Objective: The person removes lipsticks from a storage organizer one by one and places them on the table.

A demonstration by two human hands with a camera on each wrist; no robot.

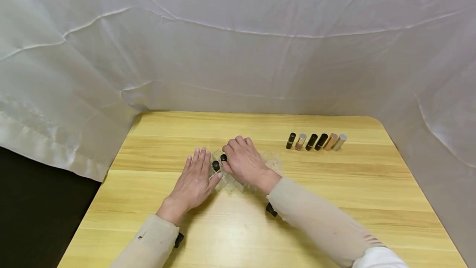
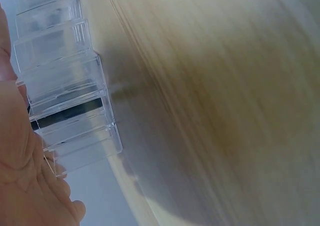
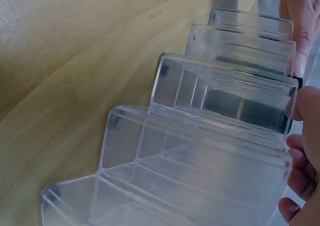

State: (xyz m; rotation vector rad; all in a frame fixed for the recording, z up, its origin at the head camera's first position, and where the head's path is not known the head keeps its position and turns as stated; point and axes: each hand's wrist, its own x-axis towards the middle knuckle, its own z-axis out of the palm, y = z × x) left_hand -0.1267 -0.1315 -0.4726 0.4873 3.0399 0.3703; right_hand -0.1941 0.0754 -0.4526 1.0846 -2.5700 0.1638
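Observation:
A clear plastic organizer (image 1: pixel 231 184) with stepped compartments lies on the table between both hands. One black lipstick tube (image 1: pixel 215 165) stands in a compartment at its left end. Just right of it, a second black tube (image 1: pixel 223 158) sits under my right hand (image 1: pixel 246 161), whose thumb and curled fingers pinch its top. Through the clear walls, the right wrist view shows a dark tube (image 3: pixel 245 111) low inside a compartment, thumb at its end. My left hand (image 1: pixel 193 179) lies with straight fingers along the organizer's left side, thumb at its near edge.
Several cosmetic tubes stand in a row at the back right, among them a black one (image 1: pixel 291 140), a silver-capped one (image 1: pixel 300 142) and a pale gold one (image 1: pixel 339 142). A pale cloth (image 1: pixel 260 73) hangs behind the wooden table (image 1: pixel 353 193).

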